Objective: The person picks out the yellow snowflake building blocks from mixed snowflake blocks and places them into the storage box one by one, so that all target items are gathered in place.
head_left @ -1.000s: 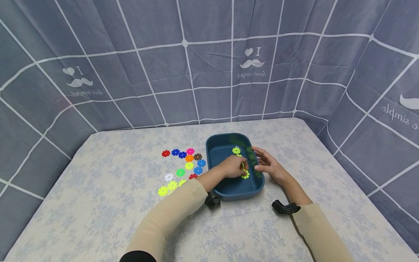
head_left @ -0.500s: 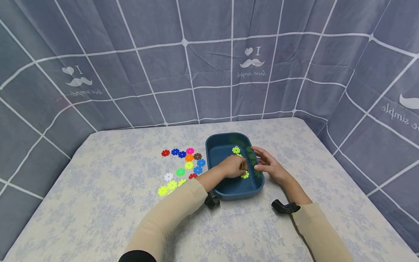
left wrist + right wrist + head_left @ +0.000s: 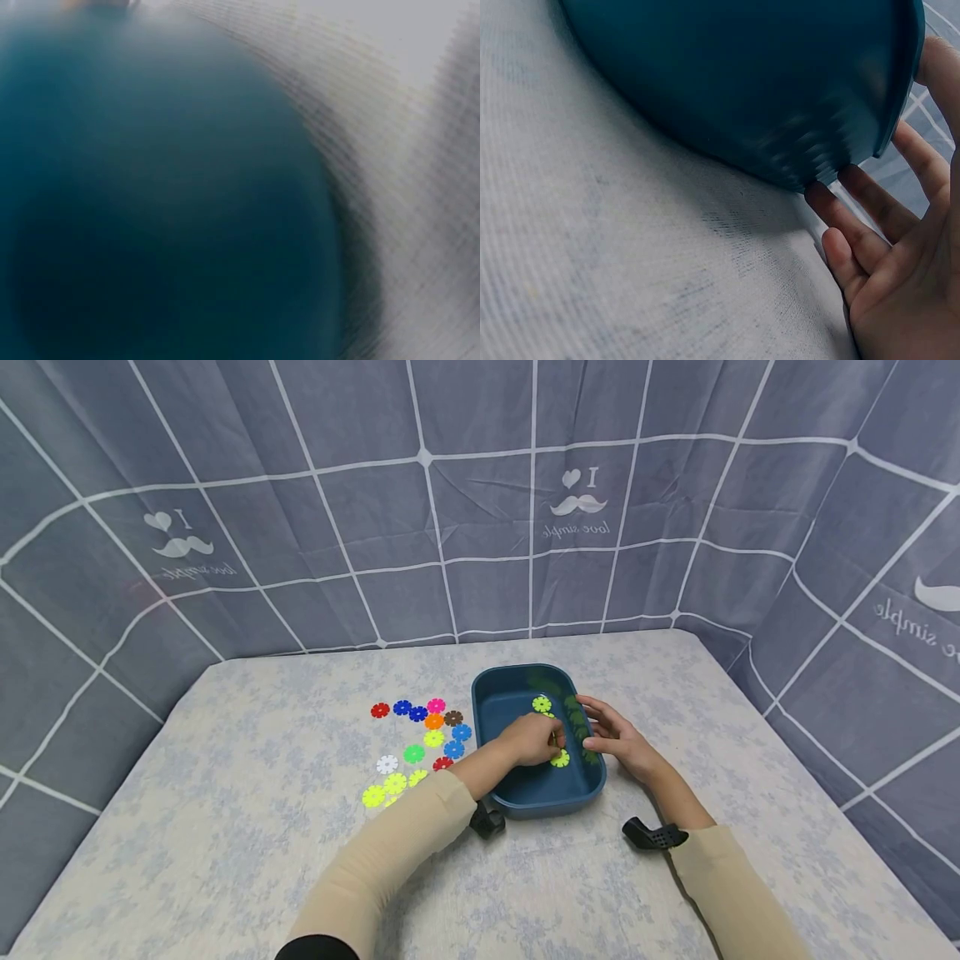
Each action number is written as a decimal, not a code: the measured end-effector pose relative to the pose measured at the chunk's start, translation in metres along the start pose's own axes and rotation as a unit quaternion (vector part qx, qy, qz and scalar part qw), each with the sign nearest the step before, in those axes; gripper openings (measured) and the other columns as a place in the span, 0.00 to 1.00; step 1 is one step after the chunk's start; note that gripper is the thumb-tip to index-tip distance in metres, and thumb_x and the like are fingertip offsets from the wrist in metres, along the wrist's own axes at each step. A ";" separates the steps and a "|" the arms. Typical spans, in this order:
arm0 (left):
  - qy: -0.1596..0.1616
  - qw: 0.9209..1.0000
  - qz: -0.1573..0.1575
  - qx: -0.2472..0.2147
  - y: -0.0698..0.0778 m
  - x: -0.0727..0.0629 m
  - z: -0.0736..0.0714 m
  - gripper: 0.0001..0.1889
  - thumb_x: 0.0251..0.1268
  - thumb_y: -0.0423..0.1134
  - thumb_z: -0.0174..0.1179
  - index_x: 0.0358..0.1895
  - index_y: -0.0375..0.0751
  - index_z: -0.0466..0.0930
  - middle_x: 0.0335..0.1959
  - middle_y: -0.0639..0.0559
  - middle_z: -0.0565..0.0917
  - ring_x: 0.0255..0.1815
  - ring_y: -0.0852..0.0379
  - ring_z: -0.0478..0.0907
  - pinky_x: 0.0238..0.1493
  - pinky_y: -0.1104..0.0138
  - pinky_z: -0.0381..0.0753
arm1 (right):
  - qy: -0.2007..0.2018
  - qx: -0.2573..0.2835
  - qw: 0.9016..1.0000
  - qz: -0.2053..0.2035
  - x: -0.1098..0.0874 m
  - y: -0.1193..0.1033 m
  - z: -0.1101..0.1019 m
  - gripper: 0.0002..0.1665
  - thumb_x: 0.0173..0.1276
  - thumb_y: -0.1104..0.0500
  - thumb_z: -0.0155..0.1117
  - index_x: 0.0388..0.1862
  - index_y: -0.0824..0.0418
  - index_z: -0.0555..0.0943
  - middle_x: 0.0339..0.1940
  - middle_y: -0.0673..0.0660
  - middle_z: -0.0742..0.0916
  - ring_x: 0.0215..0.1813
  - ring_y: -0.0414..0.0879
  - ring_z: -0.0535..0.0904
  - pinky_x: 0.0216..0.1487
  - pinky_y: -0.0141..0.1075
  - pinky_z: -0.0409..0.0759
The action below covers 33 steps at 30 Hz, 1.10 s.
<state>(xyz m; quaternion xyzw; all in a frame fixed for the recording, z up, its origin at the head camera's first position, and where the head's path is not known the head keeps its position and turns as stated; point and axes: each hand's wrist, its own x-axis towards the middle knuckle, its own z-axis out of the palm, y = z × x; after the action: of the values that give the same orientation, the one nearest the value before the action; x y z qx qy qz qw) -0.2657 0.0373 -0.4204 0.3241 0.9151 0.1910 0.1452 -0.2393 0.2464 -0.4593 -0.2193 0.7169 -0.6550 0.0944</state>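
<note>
My left hand (image 3: 531, 740) reaches into a dark teal plastic tub (image 3: 536, 792). Its thumb and fingertips pinch a yellow-green snowflake disc, mostly hidden by the fingers. Just below the fingertips is another yellow-green snowflake disc (image 3: 559, 759); whether the two are joined, I cannot tell. Farther back inside the tub shows one more yellow-green disc (image 3: 542, 703), with part of another beside the knuckles. My right hand (image 3: 628, 748) rests its fingertips against the tub's right side, fingers spread and fairly straight. The left wrist view is blurred and shows mostly tub wall (image 3: 187, 150).
Loose snowflake discs in several colours lie left of the tub, among them a white one (image 3: 387, 765), a green one (image 3: 414, 753) and a pink one (image 3: 436, 706). My left forearm crosses over the nearest ones. A grey checked curtain (image 3: 480, 510) hangs behind the table (image 3: 247, 777).
The disc in my left fingertips has turned and shows less now. The disc below it has shifted slightly left. My right hand has stayed at the tub's side.
</note>
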 end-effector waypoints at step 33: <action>0.108 0.984 0.050 -0.136 -0.014 -0.039 -0.027 0.03 0.67 0.34 0.61 0.41 0.40 0.82 0.32 0.54 0.81 0.31 0.61 0.75 0.35 0.70 0.74 | 0.001 -0.015 1.000 -0.003 0.000 0.001 0.001 0.42 0.67 0.70 0.54 0.78 0.65 0.51 0.73 0.74 0.59 0.65 0.68 0.66 0.53 0.35 0.76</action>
<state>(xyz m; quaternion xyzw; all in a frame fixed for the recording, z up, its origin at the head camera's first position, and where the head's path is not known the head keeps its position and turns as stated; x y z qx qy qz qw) -0.2547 -0.0043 -0.3973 0.3238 0.8736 0.3547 0.0786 -0.2396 0.2458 -0.4605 -0.2223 0.7260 -0.6447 0.0889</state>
